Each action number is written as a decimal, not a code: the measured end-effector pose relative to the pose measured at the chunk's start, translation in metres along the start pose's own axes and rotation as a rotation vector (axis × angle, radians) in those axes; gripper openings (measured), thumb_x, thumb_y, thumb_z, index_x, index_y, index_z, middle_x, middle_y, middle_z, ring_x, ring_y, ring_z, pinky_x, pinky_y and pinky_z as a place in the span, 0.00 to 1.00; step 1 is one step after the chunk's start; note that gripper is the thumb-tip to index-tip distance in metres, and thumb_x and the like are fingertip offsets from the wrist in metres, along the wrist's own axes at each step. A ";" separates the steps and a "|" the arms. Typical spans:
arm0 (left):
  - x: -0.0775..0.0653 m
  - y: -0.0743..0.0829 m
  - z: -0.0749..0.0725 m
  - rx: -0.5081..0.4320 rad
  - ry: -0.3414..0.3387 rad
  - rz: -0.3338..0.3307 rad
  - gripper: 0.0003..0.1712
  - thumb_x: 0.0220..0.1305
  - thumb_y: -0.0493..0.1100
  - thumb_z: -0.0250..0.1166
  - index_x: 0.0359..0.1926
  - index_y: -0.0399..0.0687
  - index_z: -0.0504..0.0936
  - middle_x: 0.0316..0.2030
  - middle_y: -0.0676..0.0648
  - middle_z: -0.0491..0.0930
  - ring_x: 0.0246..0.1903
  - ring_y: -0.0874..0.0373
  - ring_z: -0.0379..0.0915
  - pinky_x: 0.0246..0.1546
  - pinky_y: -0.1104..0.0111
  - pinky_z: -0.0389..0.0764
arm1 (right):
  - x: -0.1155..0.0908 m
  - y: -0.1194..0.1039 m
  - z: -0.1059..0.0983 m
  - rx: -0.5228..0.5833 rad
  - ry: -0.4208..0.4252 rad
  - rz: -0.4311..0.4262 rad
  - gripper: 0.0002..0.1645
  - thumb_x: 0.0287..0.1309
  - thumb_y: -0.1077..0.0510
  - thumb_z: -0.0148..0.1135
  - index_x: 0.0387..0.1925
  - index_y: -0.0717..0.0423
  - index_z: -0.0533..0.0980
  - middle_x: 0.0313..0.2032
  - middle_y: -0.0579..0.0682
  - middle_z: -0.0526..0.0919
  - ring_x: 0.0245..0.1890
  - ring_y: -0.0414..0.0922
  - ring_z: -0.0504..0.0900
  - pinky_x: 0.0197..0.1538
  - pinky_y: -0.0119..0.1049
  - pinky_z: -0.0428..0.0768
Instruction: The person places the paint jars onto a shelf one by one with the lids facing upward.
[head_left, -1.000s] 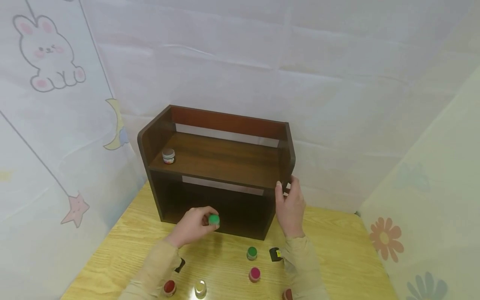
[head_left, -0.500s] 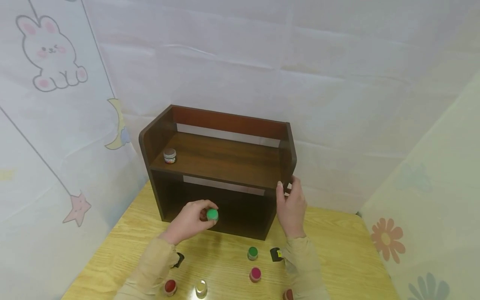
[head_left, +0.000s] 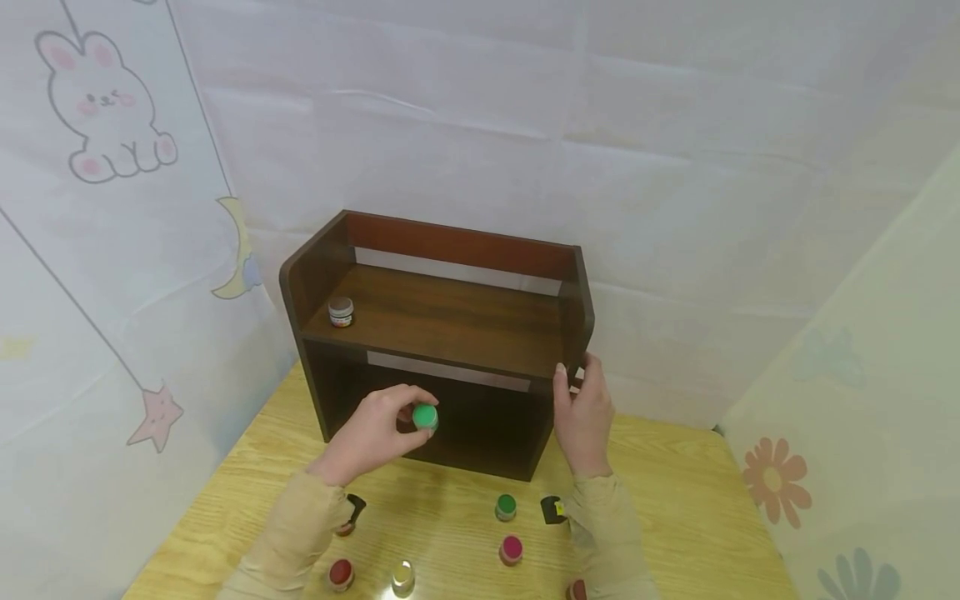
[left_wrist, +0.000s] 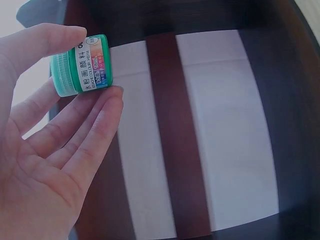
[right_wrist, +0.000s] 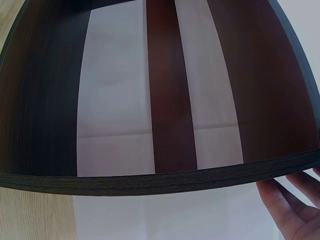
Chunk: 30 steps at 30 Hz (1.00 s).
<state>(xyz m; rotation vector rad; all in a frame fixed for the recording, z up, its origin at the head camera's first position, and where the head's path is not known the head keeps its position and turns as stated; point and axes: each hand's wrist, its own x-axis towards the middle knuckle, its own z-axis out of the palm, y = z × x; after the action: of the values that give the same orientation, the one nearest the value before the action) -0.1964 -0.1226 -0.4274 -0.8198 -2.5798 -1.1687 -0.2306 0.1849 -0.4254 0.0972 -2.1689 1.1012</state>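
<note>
My left hand (head_left: 378,429) pinches a small green gouache paint jar (head_left: 425,417) between thumb and fingers, in front of the lower opening of a dark brown wooden shelf (head_left: 442,321). The left wrist view shows that paint jar (left_wrist: 82,65) lying sideways in the grip, its printed label visible. My right hand (head_left: 583,417) touches the outside of the shelf's right side panel. In the right wrist view, fingertips of the right hand (right_wrist: 295,210) meet the panel's edge, fairly straight. A brown-lidded paint jar (head_left: 341,312) stands on the upper board at the left.
More paint jars stand on the wooden table before the shelf: dark green (head_left: 506,507), magenta (head_left: 511,549), red (head_left: 341,574), pale yellow (head_left: 402,577) and brownish red (head_left: 577,590). Another reddish jar (head_left: 346,528) is partly hidden by the left wrist camera. Printed cloth hangs behind and beside.
My left hand has risen slightly with the green paint jar, and its forearm has shifted left, uncovering part of a reddish jar. The right hand stays at the side panel.
</note>
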 end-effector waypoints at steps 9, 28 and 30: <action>0.002 0.013 -0.016 0.024 0.042 0.046 0.20 0.58 0.40 0.77 0.51 0.53 0.83 0.40 0.61 0.80 0.37 0.64 0.78 0.41 0.69 0.82 | 0.000 -0.001 0.000 0.003 -0.004 0.003 0.24 0.74 0.49 0.56 0.60 0.62 0.71 0.50 0.59 0.81 0.41 0.57 0.85 0.41 0.55 0.85; 0.010 0.027 -0.037 0.079 0.105 0.152 0.22 0.56 0.39 0.78 0.52 0.52 0.83 0.44 0.59 0.81 0.38 0.66 0.77 0.42 0.70 0.82 | -0.001 -0.001 0.000 -0.007 0.002 0.001 0.24 0.75 0.50 0.56 0.60 0.63 0.71 0.50 0.60 0.81 0.41 0.57 0.85 0.40 0.55 0.85; 0.011 0.028 -0.039 0.086 0.109 0.160 0.23 0.56 0.38 0.78 0.52 0.51 0.83 0.44 0.59 0.82 0.38 0.66 0.77 0.41 0.69 0.82 | -0.001 -0.002 0.000 -0.006 0.001 0.005 0.24 0.75 0.49 0.56 0.60 0.63 0.71 0.51 0.60 0.81 0.42 0.57 0.85 0.41 0.55 0.85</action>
<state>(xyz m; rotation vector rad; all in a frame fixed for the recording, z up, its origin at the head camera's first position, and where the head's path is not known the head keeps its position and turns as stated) -0.1915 -0.1317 -0.3794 -0.8991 -2.4091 -1.0196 -0.2295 0.1836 -0.4247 0.0888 -2.1727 1.0969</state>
